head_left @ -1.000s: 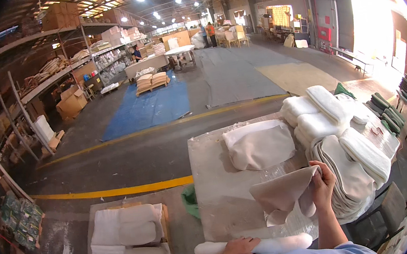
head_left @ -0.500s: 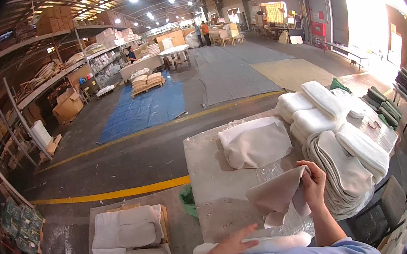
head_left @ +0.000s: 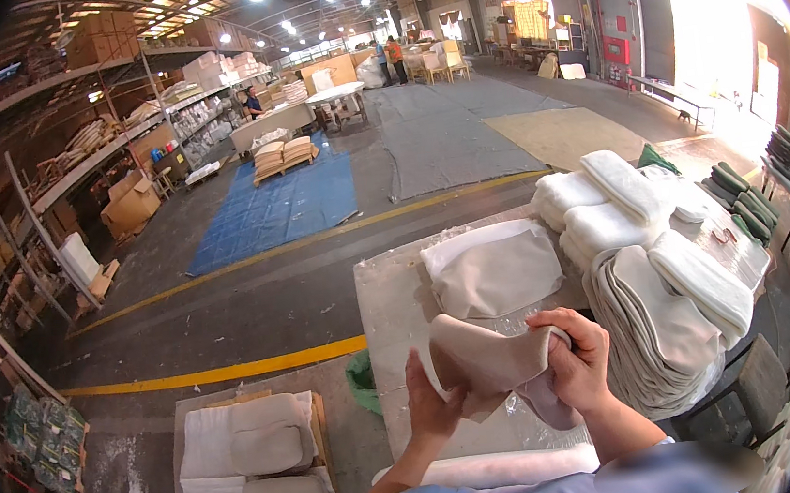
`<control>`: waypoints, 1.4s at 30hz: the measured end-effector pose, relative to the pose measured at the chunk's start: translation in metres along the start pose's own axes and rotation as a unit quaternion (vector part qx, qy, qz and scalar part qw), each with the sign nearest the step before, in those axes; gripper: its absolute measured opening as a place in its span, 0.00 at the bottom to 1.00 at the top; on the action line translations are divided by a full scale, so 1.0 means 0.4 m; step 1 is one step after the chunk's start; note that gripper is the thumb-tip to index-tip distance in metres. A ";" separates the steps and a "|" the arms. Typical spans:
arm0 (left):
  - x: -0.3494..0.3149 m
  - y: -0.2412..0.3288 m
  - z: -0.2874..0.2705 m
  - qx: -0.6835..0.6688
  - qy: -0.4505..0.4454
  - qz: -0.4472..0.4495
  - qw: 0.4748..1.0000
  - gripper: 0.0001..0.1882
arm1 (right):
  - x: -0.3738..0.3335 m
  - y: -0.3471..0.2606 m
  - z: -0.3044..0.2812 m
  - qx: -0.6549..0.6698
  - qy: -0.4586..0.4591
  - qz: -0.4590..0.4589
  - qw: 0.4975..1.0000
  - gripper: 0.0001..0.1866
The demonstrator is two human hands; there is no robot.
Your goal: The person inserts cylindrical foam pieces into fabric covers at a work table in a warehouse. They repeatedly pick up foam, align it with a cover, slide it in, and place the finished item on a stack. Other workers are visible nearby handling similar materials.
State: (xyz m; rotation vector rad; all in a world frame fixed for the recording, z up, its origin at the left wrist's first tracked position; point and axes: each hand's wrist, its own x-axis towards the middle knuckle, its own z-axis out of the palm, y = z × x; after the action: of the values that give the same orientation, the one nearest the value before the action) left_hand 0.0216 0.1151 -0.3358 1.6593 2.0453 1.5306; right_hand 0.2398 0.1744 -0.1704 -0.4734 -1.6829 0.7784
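A greyish-beige fabric cover (head_left: 486, 358) is held up above the table, bent and partly folded. My right hand (head_left: 578, 357) is closed on its right end, and a loose flap hangs below. My left hand (head_left: 432, 403) is at the cover's left edge, fingers stretched upward and thumb apart, near or touching the cloth. A white padded roll (head_left: 513, 467) lies at the near table edge, against my body. Beyond the held cover, a beige-and-white cushion piece (head_left: 495, 269) lies flat on the table (head_left: 396, 344).
Stacked beige covers (head_left: 652, 324) and white padding (head_left: 604, 203) stand at the right. On a low platform at left lie more covered cushions (head_left: 266, 436). A chair (head_left: 762, 385) is at the lower right. Shelving (head_left: 67, 191), a blue floor sheet (head_left: 274, 212) and distant people are farther off.
My left hand has risen from the white roll to the cover's left edge. The cover and my right hand have shifted left, and the cover is lifted higher.
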 end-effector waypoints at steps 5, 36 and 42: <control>-0.002 -0.045 -0.012 -0.385 -0.129 -0.352 0.843 0.48 | -0.015 0.013 -0.009 0.013 0.030 0.024 0.999 0.12; 0.079 0.179 -0.168 0.001 -0.045 0.057 0.997 0.53 | -0.093 0.187 0.130 0.015 -0.122 0.213 0.969 0.08; 0.124 0.098 -0.244 -0.086 -0.040 -0.019 0.995 0.28 | -0.045 0.182 0.068 0.027 -0.093 0.186 0.978 0.09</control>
State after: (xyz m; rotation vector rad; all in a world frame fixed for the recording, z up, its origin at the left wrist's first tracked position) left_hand -0.0314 0.0892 -0.2354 1.5829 1.8380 1.5537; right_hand 0.2116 0.2065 -0.2377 -0.7074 -1.7624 1.1677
